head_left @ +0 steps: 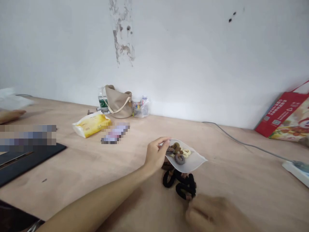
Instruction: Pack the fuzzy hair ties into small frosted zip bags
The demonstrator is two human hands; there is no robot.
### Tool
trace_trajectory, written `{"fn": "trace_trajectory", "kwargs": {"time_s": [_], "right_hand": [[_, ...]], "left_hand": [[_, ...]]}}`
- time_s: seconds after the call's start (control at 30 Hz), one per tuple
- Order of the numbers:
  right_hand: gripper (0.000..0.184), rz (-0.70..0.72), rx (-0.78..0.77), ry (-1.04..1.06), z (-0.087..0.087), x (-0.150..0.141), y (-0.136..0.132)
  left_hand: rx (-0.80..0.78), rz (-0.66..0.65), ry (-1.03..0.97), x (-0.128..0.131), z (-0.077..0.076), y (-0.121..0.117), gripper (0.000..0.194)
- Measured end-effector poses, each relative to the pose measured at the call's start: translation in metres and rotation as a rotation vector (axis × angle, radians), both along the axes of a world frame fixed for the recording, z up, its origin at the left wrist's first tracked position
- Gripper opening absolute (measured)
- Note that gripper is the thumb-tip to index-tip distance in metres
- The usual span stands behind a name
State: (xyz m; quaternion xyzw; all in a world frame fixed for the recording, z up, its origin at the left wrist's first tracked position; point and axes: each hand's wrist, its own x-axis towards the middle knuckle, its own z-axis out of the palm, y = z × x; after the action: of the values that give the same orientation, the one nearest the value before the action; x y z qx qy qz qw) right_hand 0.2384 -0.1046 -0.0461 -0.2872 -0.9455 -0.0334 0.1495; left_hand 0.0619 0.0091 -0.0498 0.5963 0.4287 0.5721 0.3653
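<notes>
My left hand [156, 155] pinches the near edge of a translucent white pouch [193, 162] and holds it up off the wooden table [96, 167]. Several hair ties [179, 152] in brown, grey and cream lie inside the pouch. Below it, black hair ties [183, 185] sit in a small pile on the table. My right hand [212, 214] is blurred at the bottom edge, just beside the black ties; its fingers do not show clearly.
A beige bag [118, 103], a water bottle [103, 101] and a clear packet [141, 108] stand against the wall. A yellow tissue pack [91, 124] lies nearby. A red box [287, 116] leans at right, with a grey cable [241, 141] and power strip [298, 170]. Another person's hand [11, 115] rests far left.
</notes>
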Motion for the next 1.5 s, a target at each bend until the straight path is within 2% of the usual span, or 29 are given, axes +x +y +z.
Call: {"fn": "trace_trajectory", "kwargs": {"time_s": [0.07,0.13,0.23,0.3,0.37,0.5,0.67,0.8,0.93,1.03,1.2,1.27,1.37,1.43,1.5], "right_hand": [[0.019,-0.125,0.126,0.068,0.018,0.002,0.013],[0.02,-0.209,0.185,0.121,0.023,0.002,0.02],[0.012,-0.199,0.124,0.028,0.005,-0.006,0.019],[0.016,-0.205,0.104,-0.049,-0.01,-0.012,0.015],[0.02,-0.234,0.109,-0.059,-0.018,-0.014,0.012],[0.017,-0.286,0.063,-0.017,-0.011,-0.002,0.012],[0.018,-0.461,0.122,-0.004,-0.006,0.013,0.013],[0.018,-0.363,0.033,-0.057,-0.014,-0.005,0.016],[0.018,-0.349,-0.017,-0.148,-0.014,-0.023,0.022],[0.018,-0.325,-0.13,-0.036,-0.001,-0.021,0.02],[0.02,-0.298,-0.298,0.291,0.034,-0.007,0.022],[0.018,-0.318,-0.285,0.386,0.042,-0.003,0.031],[0.017,-0.343,-0.147,0.458,0.043,0.001,0.047],[0.019,-0.33,-0.044,0.427,0.039,0.002,0.051],[0.017,-0.307,-0.005,0.343,0.034,0.003,0.044]], "left_hand": [[0.0,-0.003,0.001,0.0,0.001,0.0,0.022],[-0.004,0.0,0.001,0.0,0.001,-0.001,0.022],[-0.008,-0.001,0.0,0.0,0.002,-0.001,0.021],[-0.009,-0.006,-0.005,0.0,0.001,-0.001,0.021],[-0.011,-0.008,-0.009,0.0,0.001,0.0,0.021],[-0.017,-0.009,-0.012,0.0,0.001,0.0,0.021],[-0.022,-0.014,-0.018,0.001,0.001,0.0,0.021],[-0.019,-0.011,-0.013,0.0,0.0,0.001,0.021],[-0.019,-0.006,-0.01,0.0,0.0,0.001,0.022],[-0.024,-0.003,-0.013,0.0,0.001,0.0,0.022],[-0.039,-0.01,-0.019,0.002,0.003,-0.002,0.022],[-0.04,-0.006,-0.018,0.001,0.003,-0.002,0.022],[-0.035,-0.004,-0.013,0.001,0.004,-0.002,0.022],[-0.034,-0.006,-0.01,0.001,0.004,-0.002,0.023],[-0.032,-0.004,-0.008,0.0,0.003,-0.001,0.023]]}}
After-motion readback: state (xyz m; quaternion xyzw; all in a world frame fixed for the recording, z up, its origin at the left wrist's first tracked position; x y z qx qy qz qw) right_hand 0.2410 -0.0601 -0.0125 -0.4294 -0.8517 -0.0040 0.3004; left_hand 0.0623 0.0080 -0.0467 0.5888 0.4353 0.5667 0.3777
